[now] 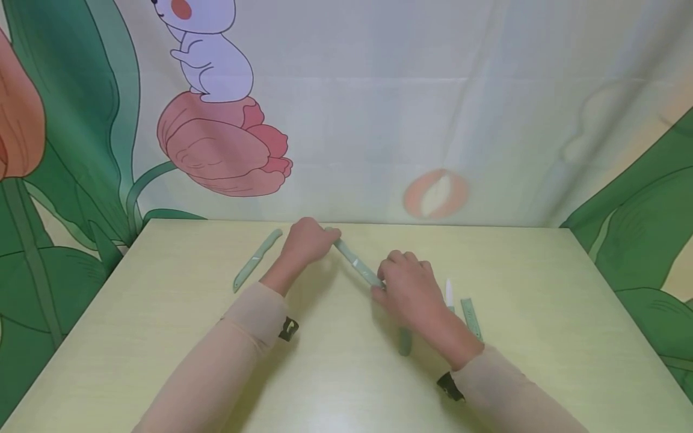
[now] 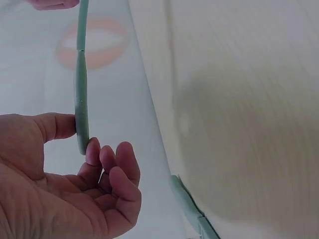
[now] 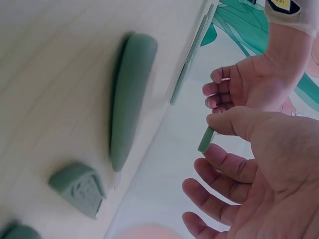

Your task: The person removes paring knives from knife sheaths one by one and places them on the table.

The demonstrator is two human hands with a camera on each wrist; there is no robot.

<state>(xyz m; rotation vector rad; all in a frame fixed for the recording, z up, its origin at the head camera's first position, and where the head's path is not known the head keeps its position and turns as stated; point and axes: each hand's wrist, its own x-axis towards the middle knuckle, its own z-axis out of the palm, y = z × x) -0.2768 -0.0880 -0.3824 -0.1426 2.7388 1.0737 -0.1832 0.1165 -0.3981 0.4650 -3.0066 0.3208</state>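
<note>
A slim green sheathed knife [image 1: 354, 263] is held above the table between both hands, slanting down to the right in the head view. My left hand [image 1: 310, 240] pinches its handle end between thumb and fingertip; in the left wrist view the other fingers of that hand [image 2: 109, 199] are loosely curled. My right hand [image 1: 411, 288] pinches the sheath end, with its remaining fingers spread in the right wrist view. Partly hidden by the right hand and forearm are a white blade [image 1: 449, 292], a green handle [image 1: 405, 341] and a flat green sheath [image 1: 470, 317] on the table.
Another green sheathed knife [image 1: 257, 260] lies to the left of the left hand. The pale wooden table [image 1: 335, 373] ends at the back against a printed curtain [image 1: 346, 120] with flowers and a cartoon animal.
</note>
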